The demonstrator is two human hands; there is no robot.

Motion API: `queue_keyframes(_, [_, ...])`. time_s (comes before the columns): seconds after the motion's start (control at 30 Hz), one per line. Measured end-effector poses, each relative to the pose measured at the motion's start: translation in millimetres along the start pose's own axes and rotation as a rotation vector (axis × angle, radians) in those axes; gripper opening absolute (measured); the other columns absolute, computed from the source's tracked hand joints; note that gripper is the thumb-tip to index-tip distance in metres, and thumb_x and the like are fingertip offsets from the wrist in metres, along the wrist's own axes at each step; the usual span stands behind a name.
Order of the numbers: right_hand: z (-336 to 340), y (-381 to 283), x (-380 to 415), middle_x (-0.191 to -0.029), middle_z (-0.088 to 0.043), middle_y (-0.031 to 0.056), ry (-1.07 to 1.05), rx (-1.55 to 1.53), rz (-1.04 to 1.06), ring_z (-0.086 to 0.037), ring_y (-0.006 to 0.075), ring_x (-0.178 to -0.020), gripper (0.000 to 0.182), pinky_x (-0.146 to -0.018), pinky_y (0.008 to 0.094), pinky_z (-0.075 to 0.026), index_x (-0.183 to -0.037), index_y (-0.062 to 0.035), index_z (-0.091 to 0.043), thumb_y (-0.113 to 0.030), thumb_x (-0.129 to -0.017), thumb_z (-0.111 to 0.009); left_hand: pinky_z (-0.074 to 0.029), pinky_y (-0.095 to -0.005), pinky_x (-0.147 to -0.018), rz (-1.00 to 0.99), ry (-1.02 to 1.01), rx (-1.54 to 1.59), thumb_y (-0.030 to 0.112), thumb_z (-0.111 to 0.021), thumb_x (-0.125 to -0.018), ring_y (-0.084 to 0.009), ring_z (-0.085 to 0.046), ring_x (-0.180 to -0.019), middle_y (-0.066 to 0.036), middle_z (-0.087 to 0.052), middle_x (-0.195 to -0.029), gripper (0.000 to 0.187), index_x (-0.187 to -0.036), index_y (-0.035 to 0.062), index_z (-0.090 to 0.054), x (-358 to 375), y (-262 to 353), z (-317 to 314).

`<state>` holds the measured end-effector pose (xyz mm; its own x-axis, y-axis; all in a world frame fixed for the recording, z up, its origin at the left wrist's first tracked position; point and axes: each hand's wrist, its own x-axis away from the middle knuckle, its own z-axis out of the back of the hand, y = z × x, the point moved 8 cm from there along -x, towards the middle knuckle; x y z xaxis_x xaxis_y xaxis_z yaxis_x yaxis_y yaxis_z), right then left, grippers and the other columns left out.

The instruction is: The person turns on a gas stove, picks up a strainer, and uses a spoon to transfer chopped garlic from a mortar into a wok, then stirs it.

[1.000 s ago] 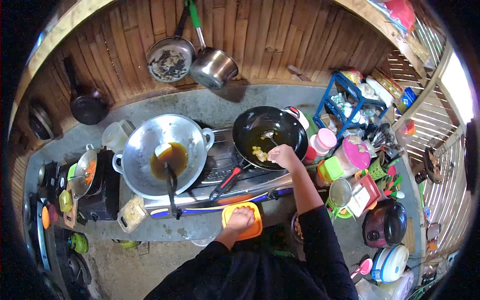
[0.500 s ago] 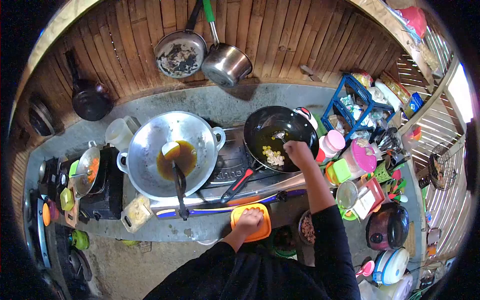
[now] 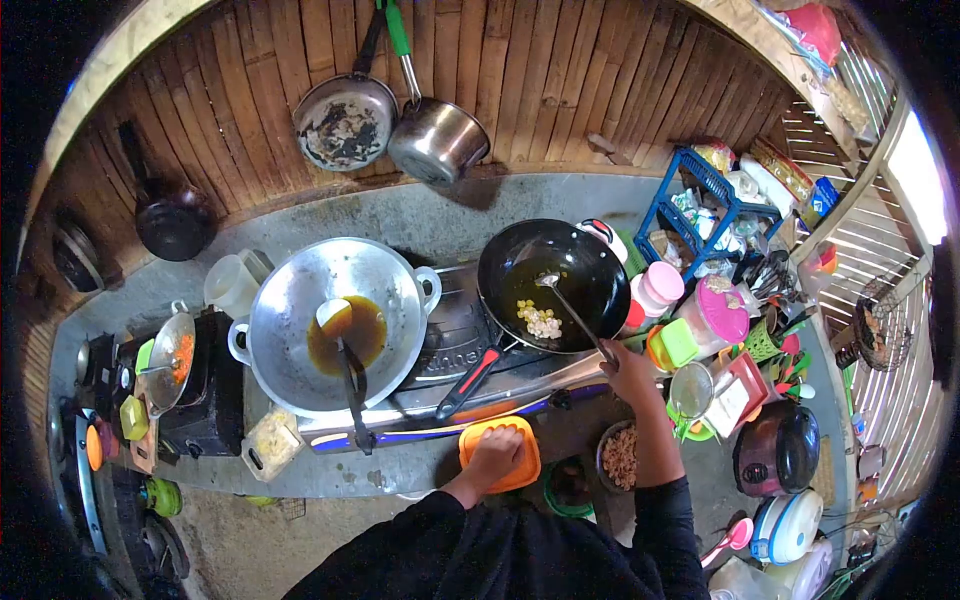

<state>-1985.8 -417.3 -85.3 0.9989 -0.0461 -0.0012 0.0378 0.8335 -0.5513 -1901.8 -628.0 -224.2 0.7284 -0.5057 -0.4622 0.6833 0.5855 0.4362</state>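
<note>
My right hand (image 3: 626, 368) is closed round the handle of a long-handled metal spoon (image 3: 572, 310). The spoon's head sits in the black wok (image 3: 600, 270), beside chopped pale pieces (image 3: 540, 320) in a little oil. At the counter's front edge, my left hand (image 3: 497, 455) is closed on an orange plastic container (image 3: 526, 470); part of the container is hidden under the hand. Left of the wok stands a large silver pan (image 3: 285, 300) with brown liquid (image 3: 368, 335) and a black-handled ladle (image 3: 352, 385) in it.
The wok's red-and-black handle (image 3: 470, 383) points toward me over the stove (image 3: 455, 350). A bowl of reddish-brown bits (image 3: 618, 460) is beside my right forearm. Plastic tubs (image 3: 720, 310) and a blue rack (image 3: 712, 180) crowd the right. Pans (image 3: 440, 140) hang on the wall.
My right hand has moved out of the wok, toward me and slightly right, and now grips the spoon farther from its head. The left hand stays on the container. The view has shifted slightly.
</note>
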Motion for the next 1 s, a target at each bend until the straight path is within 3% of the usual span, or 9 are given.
queue_keyframes(0.2, [36,-1,28,-0.098,-0.061,0.0263,-0.026,0.032,0.001,-0.059,0.0404,-0.094,0.038,-0.08,0.044,-0.047,-0.118,-0.0044,-0.053,-0.009,-0.081,-0.058,-0.042,-0.0389,-0.066,-0.001,-0.023,0.047,0.018,-0.056,-0.076,-0.0269,-0.055,-0.073,-0.009,-0.053,-0.075,0.011,-0.074,0.0073,-0.052,0,1,4])
queue_keyframes(0.3, [66,-10,46,-0.098,-0.061,0.026,-0.053,0.042,0.12,-0.059,0.0393,-0.094,0.035,-0.081,0.0424,-0.047,-0.113,-0.0049,-0.057,-0.011,-0.079,-0.061,-0.042,-0.0404,-0.065,0.06,-0.159,0.029,0.02,-0.056,-0.076,-0.0278,-0.055,-0.075,-0.01,-0.054,-0.076,0.013,-0.075,0.0072,-0.053,6,-11,-22])
queue_keyframes(0.47, [111,6,67,-0.095,-0.063,0.0228,-0.062,0.107,0.035,-0.06,0.038,-0.09,0.035,-0.08,0.0424,-0.046,-0.11,-0.0048,-0.061,-0.01,-0.076,-0.063,-0.041,-0.0411,-0.066,0.093,-0.283,-0.001,0.025,-0.053,-0.08,-0.028,-0.055,-0.076,-0.01,-0.054,-0.078,0.019,-0.077,0.0061,-0.055,7,-17,-31])
queue_keyframes(0.53, [143,-10,81,-0.087,-0.066,0.0181,-0.006,0.009,0.027,-0.064,0.0271,-0.077,0.03,-0.07,0.0352,-0.048,-0.104,-0.0011,-0.063,-0.006,-0.074,-0.063,-0.042,-0.0407,-0.067,0.137,-0.283,0.051,0.025,-0.054,-0.08,-0.0277,-0.056,-0.078,-0.009,-0.055,-0.079,0.018,-0.078,0.0071,-0.055,8,-20,-30])
queue_keyframes(0.57, [144,3,81,-0.086,-0.066,0.018,0.017,0.138,0.137,-0.065,0.0254,-0.076,0.029,-0.069,0.0338,-0.048,-0.103,-0.0006,-0.063,-0.005,-0.074,-0.062,-0.042,-0.0407,-0.067,0.144,-0.284,0.048,0.025,-0.054,-0.08,-0.0277,-0.056,-0.078,-0.009,-0.055,-0.079,0.018,-0.078,0.0071,-0.055,9,-21,-31])
queue_keyframes(0.67, [150,4,86,-0.085,-0.066,0.0184,-0.048,0.116,0.003,-0.065,0.0258,-0.077,0.03,-0.07,0.0338,-0.049,-0.103,-0.0009,-0.063,-0.005,-0.073,-0.063,-0.042,-0.041,-0.067,0.1,-0.259,0.009,0.025,-0.056,-0.078,-0.0273,-0.056,-0.078,-0.009,-0.055,-0.079,0.017,-0.078,0.0079,-0.055,11,-20,-33])
queue_keyframes(0.87, [126,16,72,-0.082,-0.064,0.0201,-0.085,0.1,0.04,-0.063,0.0306,-0.074,0.034,-0.069,0.0356,-0.048,-0.106,-0.0059,-0.065,-0.005,-0.072,-0.066,-0.042,-0.0387,-0.078,-0.003,-0.164,-0.146,0.023,-0.055,-0.081,-0.0254,-0.057,-0.091,-0.007,-0.058,-0.089,0.018,-0.09,0.0083,-0.058,20,-14,-31])
queue_keyframes(0.93, [114,19,66,-0.097,-0.064,0.0186,-0.136,0.129,0.022,-0.061,0.0361,-0.088,0.034,-0.077,0.0401,-0.048,-0.109,-0.0074,-0.063,-0.006,-0.075,-0.063,-0.041,-0.0379,-0.082,0.085,-0.242,-0.073,0.024,-0.054,-0.084,-0.0255,-0.056,-0.096,-0.007,-0.059,-0.095,0.02,-0.096,0.008,-0.059,14,-10,-24])
queue_keyframes(1.0, [105,18,60,-0.096,-0.063,0.0204,-0.099,0.12,0.131,-0.06,0.0382,-0.089,0.033,-0.077,0.0417,-0.047,-0.109,-0.0064,-0.062,-0.006,-0.076,-0.06,-0.041,-0.0389,-0.082,0.089,-0.231,-0.077,0.028,-0.054,-0.085,-0.0261,-0.056,-0.094,-0.009,-0.059,-0.097,0.024,-0.097,0.0073,-0.059,12,-8,-20])
